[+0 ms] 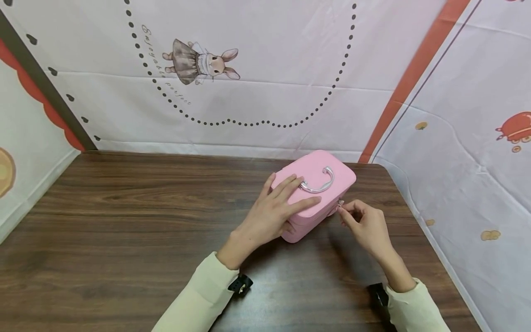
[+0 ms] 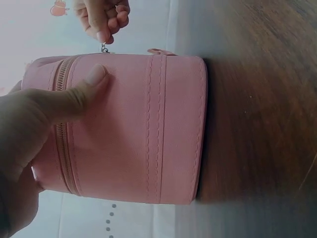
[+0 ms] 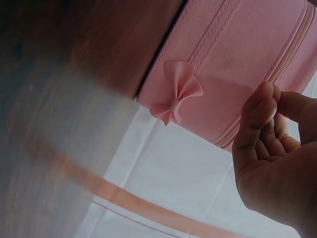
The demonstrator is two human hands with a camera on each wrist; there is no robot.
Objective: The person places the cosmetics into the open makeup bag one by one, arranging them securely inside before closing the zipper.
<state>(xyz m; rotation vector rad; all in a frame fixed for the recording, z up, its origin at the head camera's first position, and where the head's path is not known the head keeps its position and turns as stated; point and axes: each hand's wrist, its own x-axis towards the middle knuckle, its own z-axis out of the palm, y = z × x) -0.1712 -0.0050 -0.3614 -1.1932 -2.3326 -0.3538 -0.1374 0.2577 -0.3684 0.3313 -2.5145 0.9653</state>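
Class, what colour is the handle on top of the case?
Silver, on the pink case; the handle shows best in the head view.

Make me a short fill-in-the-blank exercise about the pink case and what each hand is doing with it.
1. The left hand rests flat on the ____ of the pink case.
2. The right hand pinches the ____ pull.
3. The case stands on a ____ table.
4. A pink ____ decorates its side.

Missing words: top; zipper; wooden; bow
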